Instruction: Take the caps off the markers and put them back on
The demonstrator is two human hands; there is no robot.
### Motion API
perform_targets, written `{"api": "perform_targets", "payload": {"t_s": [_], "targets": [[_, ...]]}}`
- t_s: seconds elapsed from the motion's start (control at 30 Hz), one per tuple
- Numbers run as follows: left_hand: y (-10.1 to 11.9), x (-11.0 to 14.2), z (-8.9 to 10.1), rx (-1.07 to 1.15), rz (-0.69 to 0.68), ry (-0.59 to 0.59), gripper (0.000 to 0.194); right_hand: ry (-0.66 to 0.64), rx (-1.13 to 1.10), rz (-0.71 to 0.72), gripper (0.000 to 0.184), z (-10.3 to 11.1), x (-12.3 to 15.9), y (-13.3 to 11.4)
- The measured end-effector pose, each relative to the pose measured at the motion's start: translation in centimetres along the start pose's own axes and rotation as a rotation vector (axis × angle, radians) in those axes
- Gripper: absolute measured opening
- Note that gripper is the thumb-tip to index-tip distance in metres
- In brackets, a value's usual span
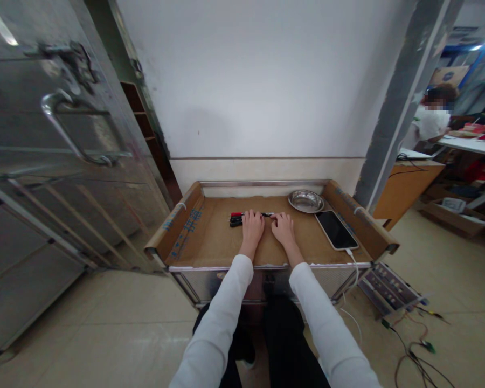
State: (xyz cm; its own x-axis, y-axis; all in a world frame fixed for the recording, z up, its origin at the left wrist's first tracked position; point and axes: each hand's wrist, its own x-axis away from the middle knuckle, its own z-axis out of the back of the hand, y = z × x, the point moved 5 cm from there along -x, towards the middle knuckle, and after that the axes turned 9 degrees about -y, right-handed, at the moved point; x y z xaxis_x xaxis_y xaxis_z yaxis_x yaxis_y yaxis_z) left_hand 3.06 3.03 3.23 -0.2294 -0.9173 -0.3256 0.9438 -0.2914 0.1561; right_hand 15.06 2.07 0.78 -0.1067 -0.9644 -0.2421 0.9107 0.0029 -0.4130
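A small bundle of slim pens (236, 219), with black ends and one red end, lies crosswise on the cardboard-lined tray (210, 245). My left hand (253, 226) covers the middle of the bundle, its fingers bent over the pens. Close to its right, my right hand (283, 227) has its fingertips at the bundle's other end, where a thin light tip shows. The fingers of both hands partly hide the pens, and how many lie there cannot be made out. To the right of my right hand are a round metal dish (306, 200) and a phone (336, 230).
A white cable (354, 264) runs from the phone over the tray's front edge. Raised cardboard sides (353, 215) bound the tray. On the floor at right stand an electrical unit (392, 291) and loose wires (412, 353). A metal door (64, 188) is at left; a person (432, 121) sits far right.
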Motion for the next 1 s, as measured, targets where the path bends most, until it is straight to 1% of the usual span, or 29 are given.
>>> {"api": "perform_targets", "payload": {"t_s": [0.17,0.27,0.33,0.47,0.53,0.6,0.7,0.83,1.0], "targets": [[-0.2,0.0,0.2,0.017,0.032,0.001,0.02,0.023,-0.009,0.01,0.028,0.0,-0.1,0.0],[-0.4,0.2,0.4,0.02,0.068,0.028,0.021,0.022,-0.01,0.007,0.028,-0.1,-0.1,0.0],[-0.7,0.4,0.6,0.035,0.131,0.055,0.023,0.023,-0.008,0.007,0.028,-0.1,0.0,0.0],[-1.7,0.9,1.0,0.061,0.317,0.107,0.024,0.031,-0.005,0.01,0.029,0.0,0.1,-0.1],[-2.0,1.1,0.9,0.06,0.364,0.115,0.024,0.027,-0.011,0.013,0.03,0.1,0.1,-0.1],[-2.0,1.1,0.7,0.049,0.355,0.107,0.023,0.016,-0.024,0.023,0.03,0.2,0.2,-0.3],[-1.8,0.9,0.3,0.011,0.286,0.096,0.023,-0.02,-0.044,0.083,0.032,0.5,0.4,-0.9],[-1.4,0.8,0.1,-0.024,0.215,0.094,0.021,-0.076,0.022,0.172,0.033,0.6,0.7,-1.9],[-1.2,0.8,0.2,0.022,0.197,0.051,0.018,-0.07,0.123,0.135,0.037,0.4,0.9,-2.1]]}}
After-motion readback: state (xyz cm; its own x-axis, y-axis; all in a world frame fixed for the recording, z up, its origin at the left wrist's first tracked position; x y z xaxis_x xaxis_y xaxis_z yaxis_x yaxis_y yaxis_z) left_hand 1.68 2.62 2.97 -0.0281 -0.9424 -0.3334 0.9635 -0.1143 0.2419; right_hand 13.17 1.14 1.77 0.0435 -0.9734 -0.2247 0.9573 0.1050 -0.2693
